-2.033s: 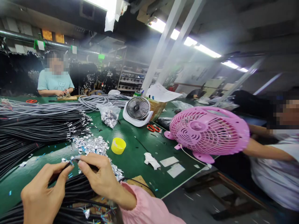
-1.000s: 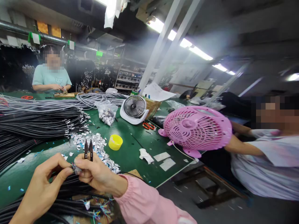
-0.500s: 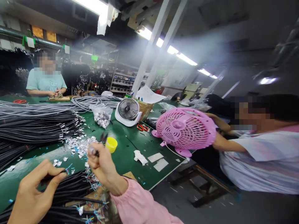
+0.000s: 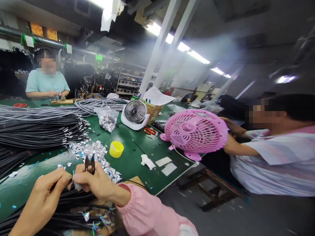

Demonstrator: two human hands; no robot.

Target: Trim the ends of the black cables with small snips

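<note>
**Two-handed pinch at the cable end, snips carried blades upward.**
Our left hand point(image 4: 46, 192) is closed at thumb and fingertips, apparently on the cable end point(image 4: 71, 185), which is mostly hidden between both hands, above the black cables point(image 4: 66, 218) at the bench point(image 4: 130, 167). Our right hand point(image 4: 92, 181) wraps the snips point(image 4: 89, 165), with a pale piece point(image 4: 78, 186) beside its thumb. We brace the left grip close to the end and keep the blades away from our fingers.
</note>
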